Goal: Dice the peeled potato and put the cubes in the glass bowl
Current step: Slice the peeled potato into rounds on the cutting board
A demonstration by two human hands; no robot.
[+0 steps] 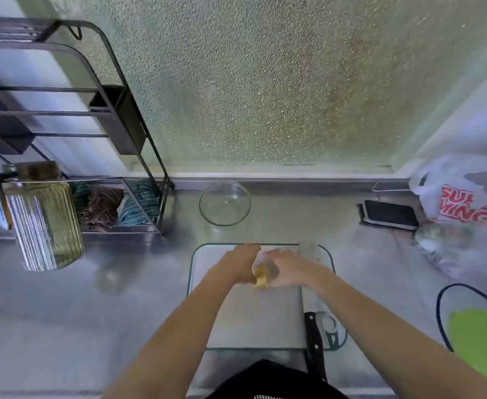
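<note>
Two hands meet over the far half of a cutting board, closing in on pale yellow potato pieces between them. The left hand lies knuckles up with its fingers curved down beside the pieces; the right hand cups them from the other side, fingers bent over them. Motion blur hides whether either hand really grips the pieces or only gathers them, so I cannot tell. One small chunk, squarish and smooth, shows just below the hands on the board.

The board is a flat rounded rectangle, pale with a dark green rim, lying on a brushed metal table. A knife lies along the board's right edge, its broad grey blade pointing away and its black riveted handle toward the person. A blurred, pale upright shape at the board's far right corner cannot be identified.

Beyond the board, apart from it, stands the glass bowl, round, clear and holding nothing visible. To the left, a black wire rack holds striped cloths, with a ribbed glass jar in front. To the right lie a dark phone, a crinkled white plastic bag with red lettering, and a bright green mat. Pebbled frosted glass rises behind the table.
</note>
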